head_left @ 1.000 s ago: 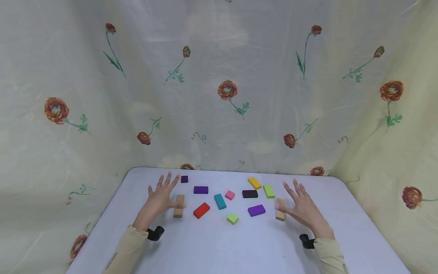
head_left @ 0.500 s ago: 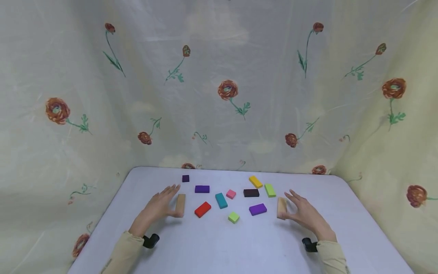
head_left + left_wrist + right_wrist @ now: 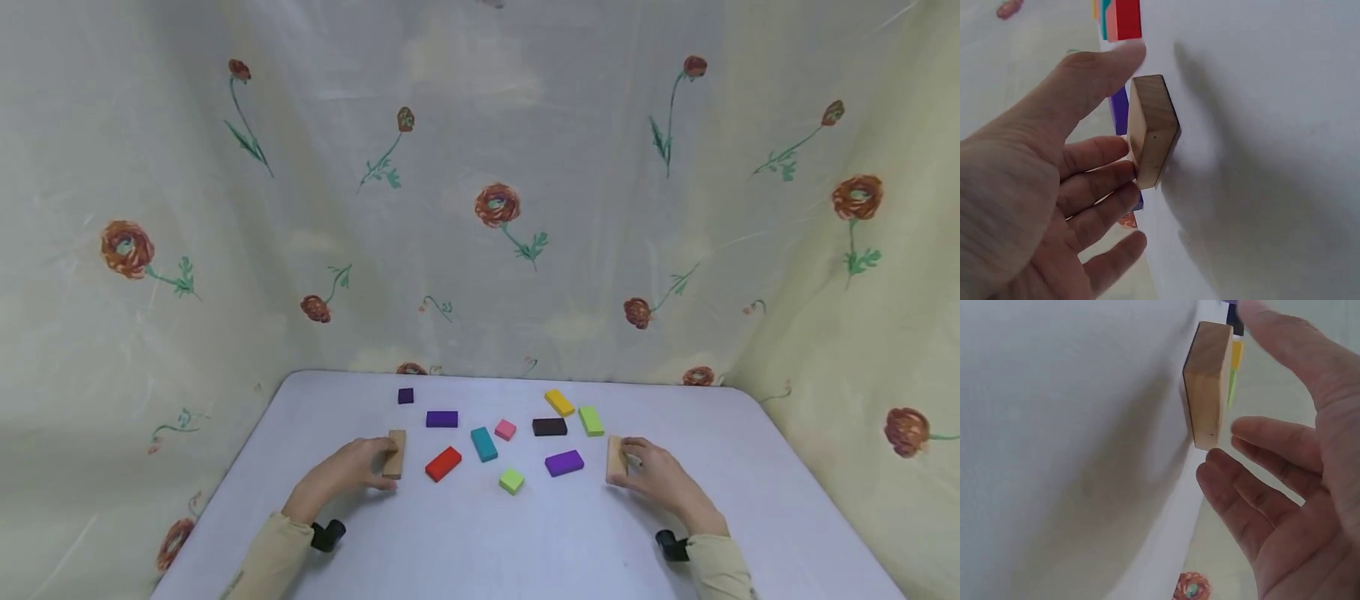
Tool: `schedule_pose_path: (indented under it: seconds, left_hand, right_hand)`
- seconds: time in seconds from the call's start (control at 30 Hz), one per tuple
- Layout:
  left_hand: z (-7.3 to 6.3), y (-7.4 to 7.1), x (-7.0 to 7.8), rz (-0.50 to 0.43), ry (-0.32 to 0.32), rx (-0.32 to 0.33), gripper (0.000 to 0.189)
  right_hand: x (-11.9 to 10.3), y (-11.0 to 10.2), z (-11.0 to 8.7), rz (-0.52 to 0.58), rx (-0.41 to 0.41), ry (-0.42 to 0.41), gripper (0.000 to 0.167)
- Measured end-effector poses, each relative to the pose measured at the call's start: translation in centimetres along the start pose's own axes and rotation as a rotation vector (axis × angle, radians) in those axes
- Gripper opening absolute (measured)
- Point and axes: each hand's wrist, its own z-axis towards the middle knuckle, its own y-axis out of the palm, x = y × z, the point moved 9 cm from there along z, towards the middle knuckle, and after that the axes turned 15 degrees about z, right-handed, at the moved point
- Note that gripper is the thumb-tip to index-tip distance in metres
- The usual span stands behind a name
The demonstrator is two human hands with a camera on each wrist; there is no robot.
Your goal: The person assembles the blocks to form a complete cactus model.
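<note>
Two plain wooden blocks lie on the white table, one near each hand. At the left block (image 3: pixel 394 455), my left hand (image 3: pixel 348 471) has its fingertips right at the far and outer side. In the left wrist view the thumb (image 3: pixel 1094 78) stands apart from the wood, with a gap between. My right hand (image 3: pixel 663 479) arches beside the right block (image 3: pixel 617 459), its thumb toward the near end. The right wrist view shows that block (image 3: pixel 1207 387) between the spread thumb and bent fingers (image 3: pixel 1254 487), with space around it. Neither hand grips its block.
Between the hands lie a red block (image 3: pixel 443 463), a teal block (image 3: pixel 483 444), a pink cube (image 3: pixel 505 429), a green cube (image 3: pixel 512 481) and a purple block (image 3: pixel 564 463). Behind are a black block (image 3: pixel 550 427) and a yellow block (image 3: pixel 558 402). A flowered curtain (image 3: pixel 480 275) backs the table.
Both hands have come down from above with fingers spread, and their fingers have bent in around the two wooden blocks. The blocks stay in place.
</note>
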Motion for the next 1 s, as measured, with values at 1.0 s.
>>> schedule_pose_path:
  seconds: [1.0]
  left_hand:
    - [-0.4,-0.3,1.0,0.074,0.074,0.086,0.045]
  right_hand:
    - [0.5,1.3,0.4,0.087,-0.031,0.014,0.072]
